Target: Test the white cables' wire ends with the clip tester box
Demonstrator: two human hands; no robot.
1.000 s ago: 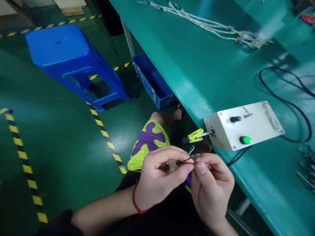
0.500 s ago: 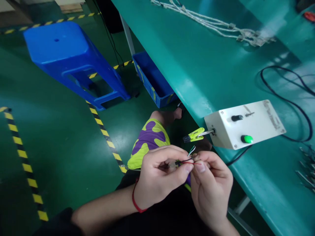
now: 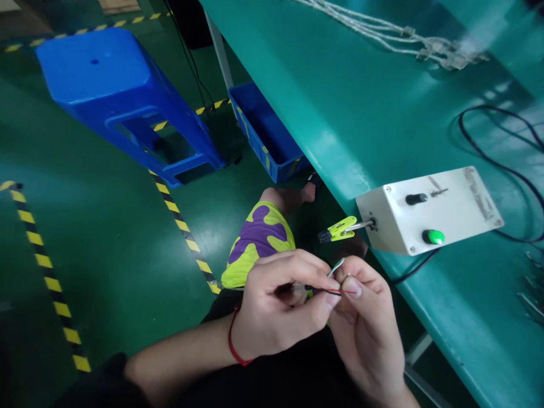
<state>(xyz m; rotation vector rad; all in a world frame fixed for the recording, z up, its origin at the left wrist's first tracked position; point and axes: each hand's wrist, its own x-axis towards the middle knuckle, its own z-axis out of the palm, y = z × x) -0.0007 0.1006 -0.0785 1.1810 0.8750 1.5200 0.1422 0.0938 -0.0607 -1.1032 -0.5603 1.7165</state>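
Note:
Thin coloured wires [image 3: 335, 292], red, black and green-white, run between my two hands above my lap. My left hand [image 3: 284, 309], with a red string at the wrist, pinches them between thumb and fingers. The tips of the red wire lie between the thumb and forefinger of my right hand [image 3: 368, 311]. A green-white wire end sticks up between the hands. Just above them is a yellow clip [image 3: 340, 229] on a metal rod, fixed to a white box [image 3: 433, 209] with a black knob and a green button.
The green table [image 3: 352, 113] runs diagonally at the right, bearing white cables [image 3: 382, 34], a black cord [image 3: 488, 153] and more wires [image 3: 531, 300] at its right. A blue stool [image 3: 97, 73] stands on the floor at the left, a blue bin [image 3: 272, 136] beside the table leg.
My left fingertips have closed in on the wires, and the green-white wires now point more to the right. The table and box appear shifted slightly right and up in view.

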